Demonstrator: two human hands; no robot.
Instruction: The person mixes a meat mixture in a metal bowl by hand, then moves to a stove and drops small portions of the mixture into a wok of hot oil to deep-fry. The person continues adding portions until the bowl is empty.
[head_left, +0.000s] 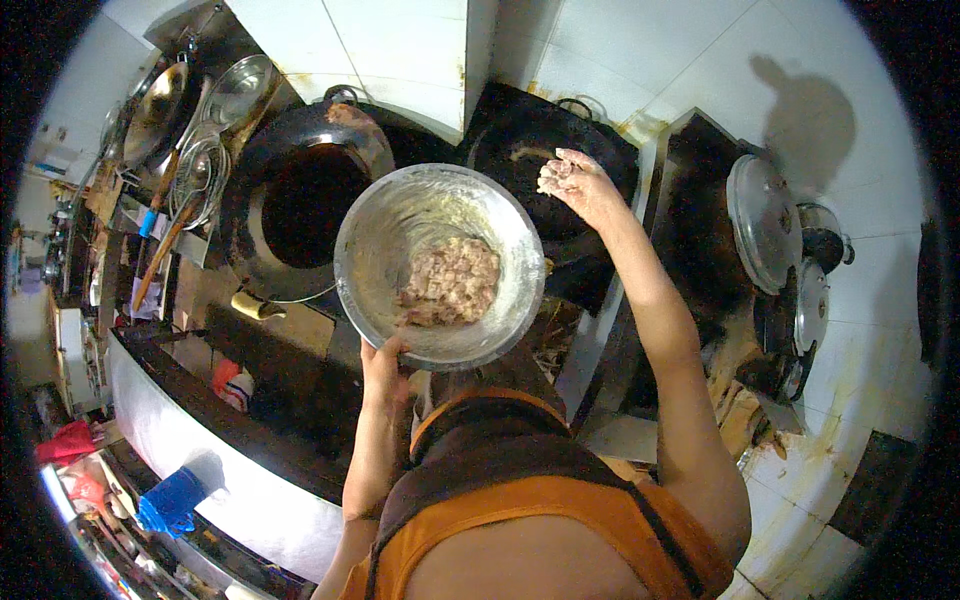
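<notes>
My left hand grips the near rim of a round metal bowl, thumb over the edge. In the bowl lies a heap of pale, coated pieces of food, which look like cut meat; whitish residue streaks its inner wall. My right hand is raised to the right of the bowl, over a dark wok. Its fingers are curled and covered with the same pale coating and lumps; whether it holds pieces is not clear. A larger wok with dark contents stands left of the bowl.
Strainers and a wire ladle with wooden handles lie on the left. Lidded metal pots, one with a broad lid, stand at right by the tiled wall. A yellow cloth-like item lies below the larger wok. A blue container is at lower left.
</notes>
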